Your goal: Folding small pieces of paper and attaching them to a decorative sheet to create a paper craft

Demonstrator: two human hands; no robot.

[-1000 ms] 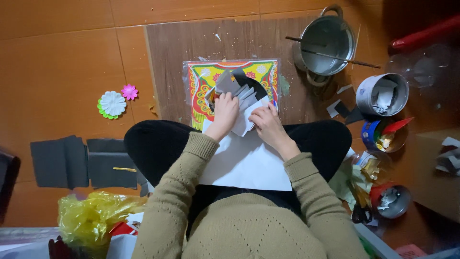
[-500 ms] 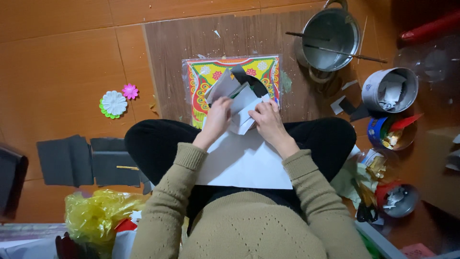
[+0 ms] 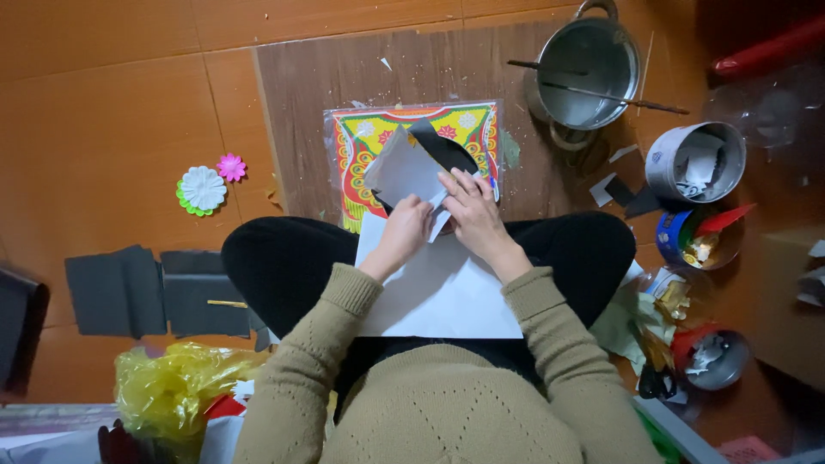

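I sit cross-legged on the floor with a white sheet of paper [image 3: 438,288] across my lap. Both hands hold a folded piece of grey-white and black paper [image 3: 411,167] above the lap's far edge. My left hand [image 3: 404,228] grips its lower left part. My right hand [image 3: 468,202] presses on its right side, fingers spread over the black strip [image 3: 443,146]. Under the piece lies a colourful patterned sheet [image 3: 369,137] on a brown wooden board [image 3: 326,77].
A metal pot [image 3: 584,60] with sticks stands at the far right; tins of scraps [image 3: 696,163] and other containers [image 3: 713,357] crowd my right side. Paper flowers [image 3: 204,187] and black sheets [image 3: 155,292] lie to my left, a yellow plastic bag [image 3: 172,387] near my left elbow.
The folded paper piece has been turned and lifted slightly, its grey face now tilted left. My right hand has moved up onto it; my left hand has shifted lower.
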